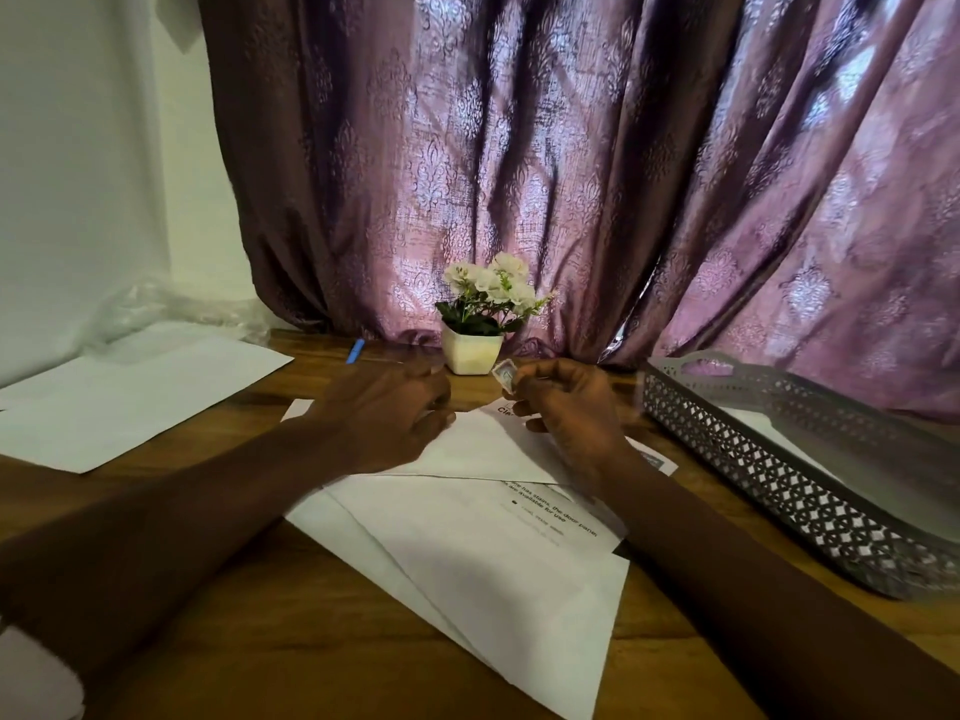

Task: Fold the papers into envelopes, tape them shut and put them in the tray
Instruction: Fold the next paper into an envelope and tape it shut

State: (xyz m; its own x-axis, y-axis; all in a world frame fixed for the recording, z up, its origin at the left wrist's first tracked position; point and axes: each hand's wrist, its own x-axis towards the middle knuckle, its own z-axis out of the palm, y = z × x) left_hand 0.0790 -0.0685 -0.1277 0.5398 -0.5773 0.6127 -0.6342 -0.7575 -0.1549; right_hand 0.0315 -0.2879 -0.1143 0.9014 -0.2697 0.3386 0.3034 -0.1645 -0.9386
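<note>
Centrally, in the head view, the folded paper (493,563) lies on the wooden table (311,641) in front of the person. The left hand (384,413) rests on its upper flap, fingers loosely bent and gripping nothing. The right hand (569,415), over the sheet's far edge, pinches a small greyish piece (503,373), too blurred to name. The lattice tray (779,491) stands at the right and holds something white; blank sheets (130,402) lie at the left.

Folded paper (483,449) flat, centre; blank sheets (130,402) left; lattice tray (779,480) right; tape (503,375) aloft.
</note>
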